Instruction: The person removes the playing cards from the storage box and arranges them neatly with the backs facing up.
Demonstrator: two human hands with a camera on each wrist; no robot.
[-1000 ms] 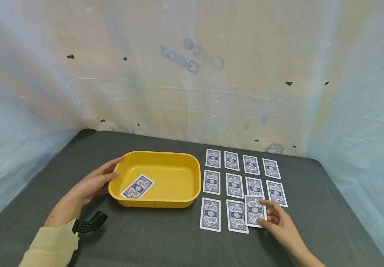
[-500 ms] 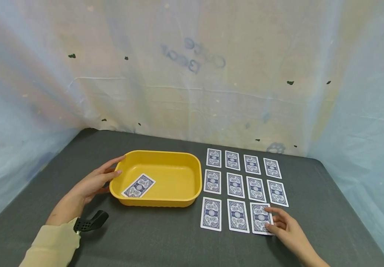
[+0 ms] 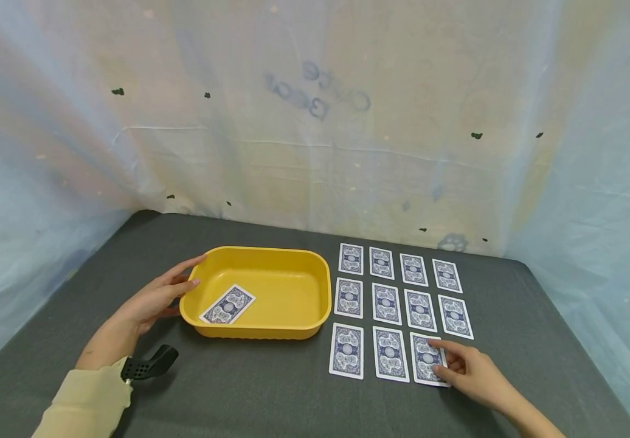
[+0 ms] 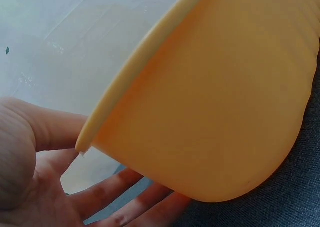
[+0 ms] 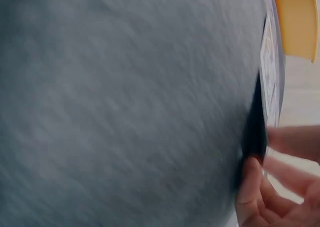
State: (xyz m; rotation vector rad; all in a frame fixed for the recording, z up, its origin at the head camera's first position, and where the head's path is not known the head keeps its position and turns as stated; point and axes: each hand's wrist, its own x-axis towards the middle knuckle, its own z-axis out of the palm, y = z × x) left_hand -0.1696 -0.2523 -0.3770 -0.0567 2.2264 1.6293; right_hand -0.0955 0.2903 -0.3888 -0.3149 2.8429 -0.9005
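My left hand (image 3: pixel 153 301) grips the left end of a yellow plastic tray (image 3: pixel 287 298), thumb over the rim and the other fingers against the outside, as the left wrist view shows. One playing card (image 3: pixel 227 304) lies back up and aslant in the tray. At the right, my right hand (image 3: pixel 474 371) pinches the right edge of another playing card (image 3: pixel 423 360), at the right end of the front row. In the right wrist view that card's edge (image 5: pixel 270 82) is slightly raised above the cloth, with a dark shadow beneath. All visible cards show blue-and-white backs.
Several face-down cards (image 3: pixel 386 303) lie in three rows right of the tray. Dark grey cloth (image 3: pixel 249 389) covers the table. A pale plastic sheet (image 3: pixel 315 152) hangs behind and at both sides. A black wrist strap (image 3: pixel 148 365) sits on my left forearm.
The right hand has brought its card rightward and toward me, from overlapping its neighbours to the front row's right end, and lowered it. The left hand has stayed on the tray.
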